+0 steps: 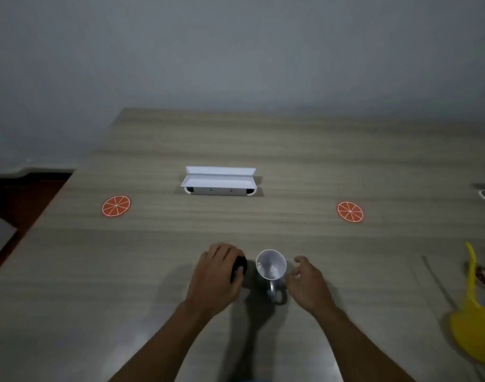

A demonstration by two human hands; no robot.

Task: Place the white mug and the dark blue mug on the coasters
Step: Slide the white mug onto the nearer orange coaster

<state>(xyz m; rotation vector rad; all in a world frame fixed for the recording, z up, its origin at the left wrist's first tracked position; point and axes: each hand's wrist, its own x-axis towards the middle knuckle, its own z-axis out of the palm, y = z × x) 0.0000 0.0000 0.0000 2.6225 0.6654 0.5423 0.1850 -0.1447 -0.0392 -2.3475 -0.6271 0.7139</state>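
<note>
Two bare hands reach for two mugs standing side by side near the front edge of a wooden table point(291, 166).

The left hand point(216, 274) covers the dark blue mug point(240, 264), its fingers point(222, 250) curled over the top and gripping it, so only a dark sliver shows. Just to its right stands the white mug point(271, 264), upright, with its handle pointing toward the person. The right hand point(309, 283) hovers just beside the white mug with fingers spread open, not touching it. Two orange-slice coasters lie farther back and well apart, the left coaster point(116, 206) and the right coaster point(350, 211), both bare. Between them, farther back, sits a white box point(219, 180). A yellow object point(473, 312) lies at the table's right edge.
</note>
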